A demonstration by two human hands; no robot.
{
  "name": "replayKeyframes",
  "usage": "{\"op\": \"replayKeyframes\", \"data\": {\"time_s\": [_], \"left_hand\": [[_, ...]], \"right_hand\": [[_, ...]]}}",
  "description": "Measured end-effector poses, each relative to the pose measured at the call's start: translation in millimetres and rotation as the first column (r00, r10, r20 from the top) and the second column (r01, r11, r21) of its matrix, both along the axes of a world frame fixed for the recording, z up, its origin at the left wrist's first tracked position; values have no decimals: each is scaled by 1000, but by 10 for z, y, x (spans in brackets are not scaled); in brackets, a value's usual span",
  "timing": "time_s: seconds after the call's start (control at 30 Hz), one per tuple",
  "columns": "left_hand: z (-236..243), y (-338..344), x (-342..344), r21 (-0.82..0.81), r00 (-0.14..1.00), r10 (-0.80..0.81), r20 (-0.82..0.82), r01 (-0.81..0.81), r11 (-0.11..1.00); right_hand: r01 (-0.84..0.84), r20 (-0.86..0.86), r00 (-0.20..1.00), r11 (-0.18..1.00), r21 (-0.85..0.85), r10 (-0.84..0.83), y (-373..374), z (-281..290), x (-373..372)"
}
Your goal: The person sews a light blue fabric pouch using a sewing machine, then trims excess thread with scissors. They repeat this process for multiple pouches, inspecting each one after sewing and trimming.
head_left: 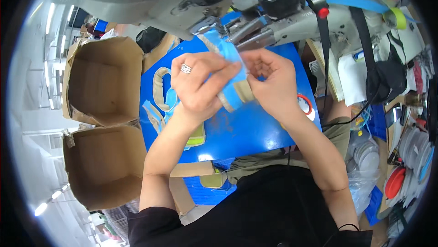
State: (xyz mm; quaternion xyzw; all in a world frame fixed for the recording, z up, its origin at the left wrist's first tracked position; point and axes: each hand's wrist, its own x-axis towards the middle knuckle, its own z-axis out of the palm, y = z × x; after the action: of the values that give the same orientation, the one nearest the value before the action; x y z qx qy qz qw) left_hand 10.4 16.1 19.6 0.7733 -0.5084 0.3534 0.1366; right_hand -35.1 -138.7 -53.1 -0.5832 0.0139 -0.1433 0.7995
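Note:
Just in front of the sewing machine [255, 32], a light blue fabric band [232, 95] with tan edging is raised above the blue tabletop. My left hand [197, 80], with a silver ring on one finger, is closed on the band's left side. My right hand [273, 82] has curled fingers and pinches its right edge; the fingertips are partly hidden behind the fabric. Motion blurs the upper part of the band, which reaches up to the machine's metal parts. Left of my left hand lies a tan and blue looped band [159, 87] on the table.
Two open cardboard boxes [105, 82] stand at the left. Red-handled scissors [305, 104] lie at the table's right side. A yellow-green piece [197, 136] rests under my left forearm. Blue tape [358, 2] runs along the machine at the upper right, near hanging black straps [362, 32].

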Motion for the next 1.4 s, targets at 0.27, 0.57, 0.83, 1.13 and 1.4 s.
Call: {"op": "replayKeyframes", "data": {"time_s": [0.27, 0.57, 0.83, 1.13, 1.4], "left_hand": [[52, -2, 174, -44, 999, 39, -1, -39, 998], [132, -10, 8, -6, 998, 68, -6, -68, 998], [87, 11, -153, -62, 938, 104, -330, -132, 989], [84, 30, -128, -179, 779, 0, -628, -145, 973], [229, 41, -151, 2, 852, 99, -513, -114, 994]], "right_hand": [[-237, -97, 964, 965, 115, 248, -243, 319, -32], [-192, -39, 980, 979, 74, 195, -217, 238, -80], [-150, -5, 989, 985, 83, 151, -149, 185, -151], [-168, 13, 986, 977, 134, 168, -140, 169, -154], [-157, -35, 986, 975, 155, 164, -104, 209, -194]]}}
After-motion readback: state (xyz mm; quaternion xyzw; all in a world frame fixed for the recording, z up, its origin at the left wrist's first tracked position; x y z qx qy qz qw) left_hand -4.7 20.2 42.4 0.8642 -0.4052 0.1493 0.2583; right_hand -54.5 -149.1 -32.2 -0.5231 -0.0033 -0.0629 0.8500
